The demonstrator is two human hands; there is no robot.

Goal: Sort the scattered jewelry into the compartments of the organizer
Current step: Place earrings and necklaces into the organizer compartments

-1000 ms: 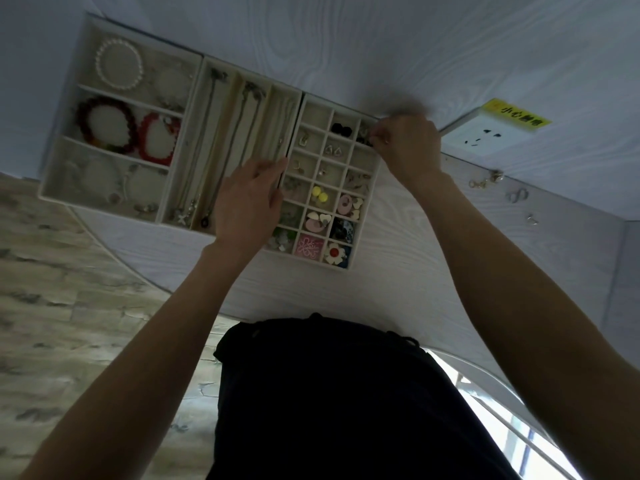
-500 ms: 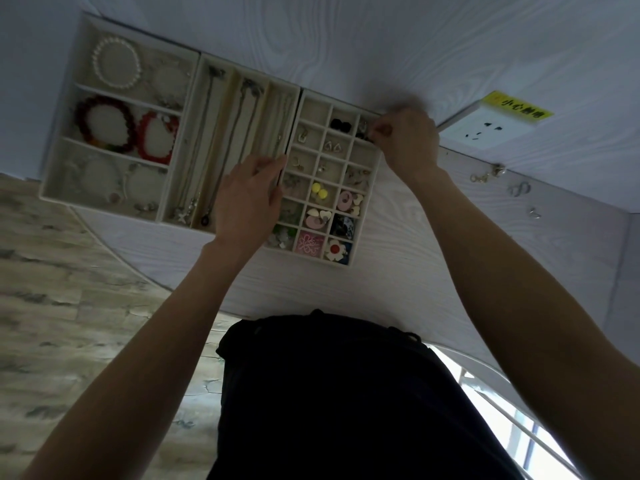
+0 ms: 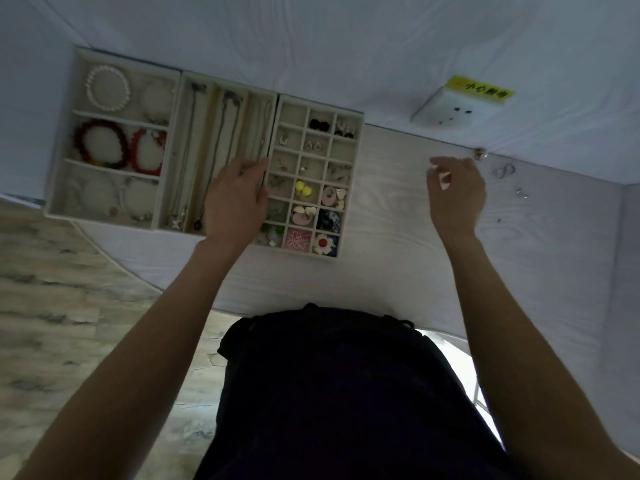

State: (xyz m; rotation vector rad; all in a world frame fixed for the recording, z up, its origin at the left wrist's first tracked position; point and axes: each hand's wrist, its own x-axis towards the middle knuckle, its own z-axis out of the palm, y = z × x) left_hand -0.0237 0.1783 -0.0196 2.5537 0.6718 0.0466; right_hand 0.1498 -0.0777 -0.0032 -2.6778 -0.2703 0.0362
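A pale wood-grain bench [image 3: 398, 271] meets a white wall [image 3: 346, 36] bearing a socket [image 3: 453, 110]; grey-brown plank floor [image 3: 69, 306] lies left.

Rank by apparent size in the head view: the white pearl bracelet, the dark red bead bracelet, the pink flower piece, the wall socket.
1. Wall socket, though it sits on the wall, not in a tray.
2. Dark red bead bracelet.
3. White pearl bracelet, close to the red one.
4. Pink flower piece.
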